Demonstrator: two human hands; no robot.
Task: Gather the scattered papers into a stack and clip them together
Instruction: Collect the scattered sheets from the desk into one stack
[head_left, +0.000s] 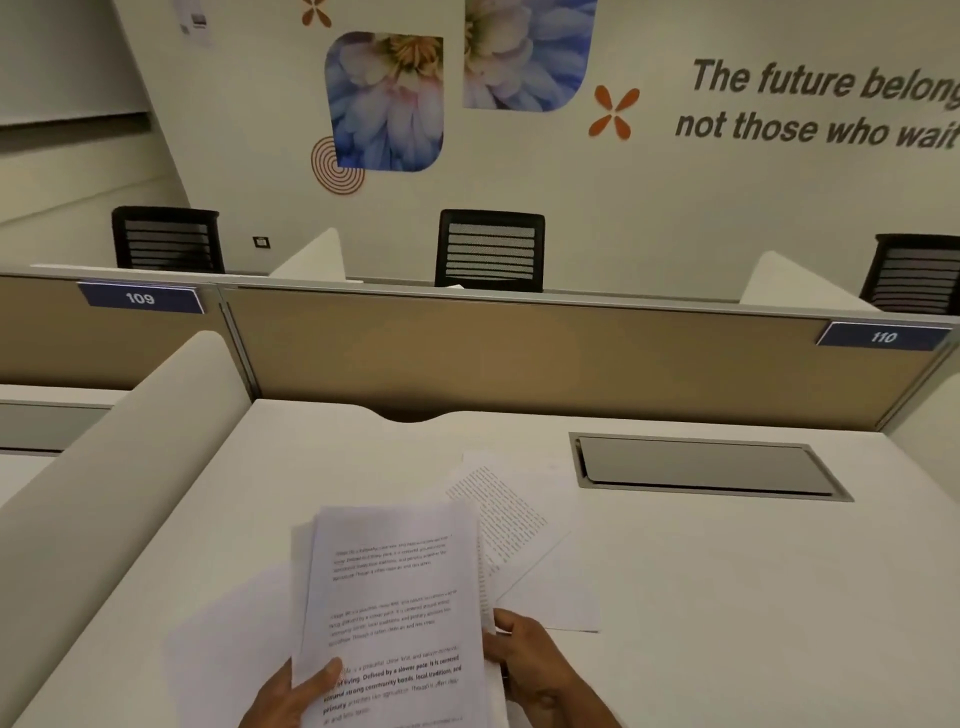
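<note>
- Gathering step: left hand (291, 693) and right hand (530, 662), each grip clamped on printed-sheet stack (400, 608).
- Next, probably: collect loose sheets (524, 540) on bench (727, 597), one o'clock of stack; clip unseen.

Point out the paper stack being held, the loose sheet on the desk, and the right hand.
White printed paper stack (397, 597), head view, middle of top page.
Loose white printed sheet (524, 525), head view, bare margin.
Right hand (530, 660), head view, back of hand.

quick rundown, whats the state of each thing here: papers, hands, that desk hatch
held stack of papers: lifted off the desk, gripped at both lower edges, edges uneven, unclipped
loose sheets: flat on the desk, skewed, overlapping
left hand: thumb on the stack's front
right hand: pinching the stack's right edge
desk hatch: shut
</note>
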